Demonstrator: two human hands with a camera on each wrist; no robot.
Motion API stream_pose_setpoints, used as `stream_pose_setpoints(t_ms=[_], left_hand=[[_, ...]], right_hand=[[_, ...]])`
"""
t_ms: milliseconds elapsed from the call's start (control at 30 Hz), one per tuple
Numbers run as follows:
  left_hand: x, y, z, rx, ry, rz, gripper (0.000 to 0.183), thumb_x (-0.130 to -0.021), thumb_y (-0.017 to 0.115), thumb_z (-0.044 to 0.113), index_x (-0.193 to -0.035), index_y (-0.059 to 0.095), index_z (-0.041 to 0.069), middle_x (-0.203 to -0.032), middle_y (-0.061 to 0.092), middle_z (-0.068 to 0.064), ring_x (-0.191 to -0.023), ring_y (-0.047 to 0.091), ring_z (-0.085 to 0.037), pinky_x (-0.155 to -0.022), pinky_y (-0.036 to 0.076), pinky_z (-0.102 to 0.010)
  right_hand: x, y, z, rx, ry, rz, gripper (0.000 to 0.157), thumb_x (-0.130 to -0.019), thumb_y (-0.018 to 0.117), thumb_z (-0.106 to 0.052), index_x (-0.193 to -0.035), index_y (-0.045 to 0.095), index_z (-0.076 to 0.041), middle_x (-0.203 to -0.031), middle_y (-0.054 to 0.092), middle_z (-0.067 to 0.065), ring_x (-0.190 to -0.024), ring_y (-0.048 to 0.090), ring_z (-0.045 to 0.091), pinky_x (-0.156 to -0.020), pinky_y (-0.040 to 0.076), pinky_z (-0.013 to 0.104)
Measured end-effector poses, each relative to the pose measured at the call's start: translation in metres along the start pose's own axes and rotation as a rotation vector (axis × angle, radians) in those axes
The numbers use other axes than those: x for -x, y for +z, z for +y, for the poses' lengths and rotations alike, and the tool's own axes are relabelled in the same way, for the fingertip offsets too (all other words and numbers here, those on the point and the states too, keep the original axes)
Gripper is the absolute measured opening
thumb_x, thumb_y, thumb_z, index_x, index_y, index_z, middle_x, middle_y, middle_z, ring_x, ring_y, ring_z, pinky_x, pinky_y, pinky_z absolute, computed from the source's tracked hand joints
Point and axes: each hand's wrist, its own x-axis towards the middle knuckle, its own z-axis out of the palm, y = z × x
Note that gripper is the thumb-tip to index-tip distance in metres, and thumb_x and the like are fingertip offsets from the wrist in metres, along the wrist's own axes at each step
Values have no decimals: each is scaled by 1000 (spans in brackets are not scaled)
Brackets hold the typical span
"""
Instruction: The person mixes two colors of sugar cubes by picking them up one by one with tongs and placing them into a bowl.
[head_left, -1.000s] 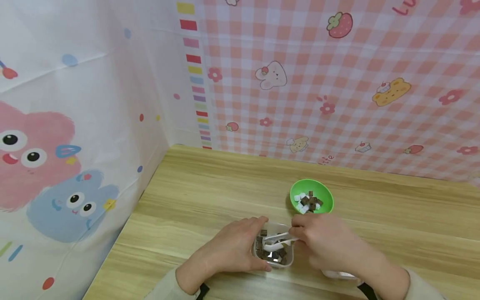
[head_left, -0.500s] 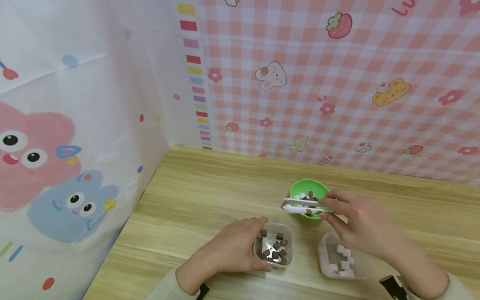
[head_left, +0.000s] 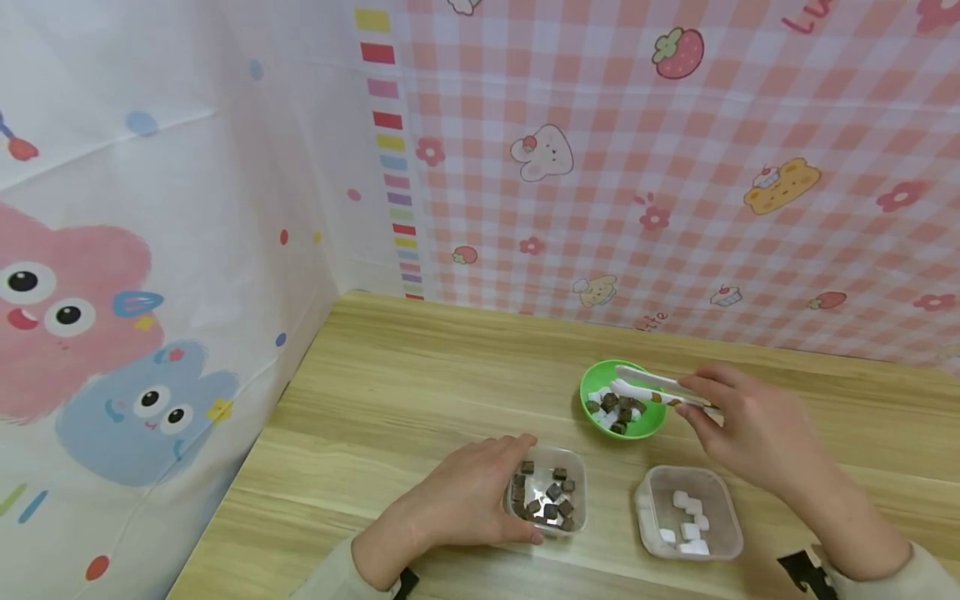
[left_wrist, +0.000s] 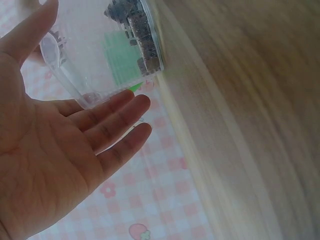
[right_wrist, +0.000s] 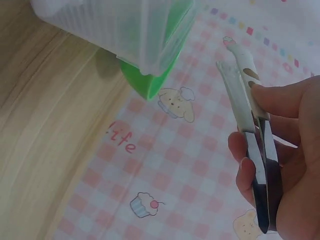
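My left hand [head_left: 472, 492] holds a clear plastic container [head_left: 583, 500] by its left side, thumb at the near edge and fingers at the far edge. Several dark brown cubes [head_left: 553, 491] lie inside it. In the left wrist view, three fingers [left_wrist: 112, 120] extend beside the container wall. My right hand [head_left: 757, 429] grips white-tipped tongs [head_left: 660, 390] with metal at the hinge end. Nothing shows between their slightly parted tips. They hang over the right part of a green bowl [head_left: 651, 427], which contains mixed white and brown cubes [head_left: 618, 410].
A second clear container [head_left: 731, 533] with several white cubes [head_left: 688, 530] stands on the right, below my right forearm. The wooden table [head_left: 420, 367] meets a pink checked cloth [head_left: 600, 167] at the back and a white printed cloth [head_left: 225, 250] at the left.
The tongs have left the brown cubes' container and moved up and right to the green bowl. One more brown cube now appears at the bowl's left side. My left hand has stayed put.
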Motion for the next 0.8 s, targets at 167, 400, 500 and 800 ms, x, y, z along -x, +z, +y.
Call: stream_pose_setpoints(t_ms=[167, 400, 500, 800], left_hand=[[0, 0, 1, 3, -1, -3, 108, -77, 86, 62, -160, 38, 11, -159, 49, -7, -143, 49, -27, -118, 39, -48], [0, 0, 1, -6, 1, -1, 107, -77, 86, 62, -159, 39, 11, -158, 50, -7, -143, 49, -26, -118, 39, -47], [0, 0, 1, -8, 3, 3, 107, -77, 86, 62, -159, 40, 11, -158, 50, -8, -143, 49, -27, -118, 40, -47], [0, 1, 0, -15, 9, 8, 108, -77, 86, 62, -159, 39, 10, -158, 50, -9, -143, 49, -26, -117, 40, -47]], right_hand=[[0, -2, -3, -25, -18, 10, 29, -87, 78, -28, -105, 81, -5, -100, 74, 7, -60, 64, 18, -44, 43, 30], [-2, -5, -21, -50, -57, -10, 58, -105, 50, -58, -109, 80, -9, -103, 74, 2, -57, 60, 8, -46, 41, 25], [-3, -6, -29, -59, -79, -30, 35, -94, 72, -40, -109, 81, -10, -104, 74, 0, -59, 58, 4, -48, 44, 25], [-6, -3, -53, -93, -193, -112, 34, -74, 83, -23, -107, 81, -15, -105, 73, -4, -72, 67, 6, -55, 52, 26]])
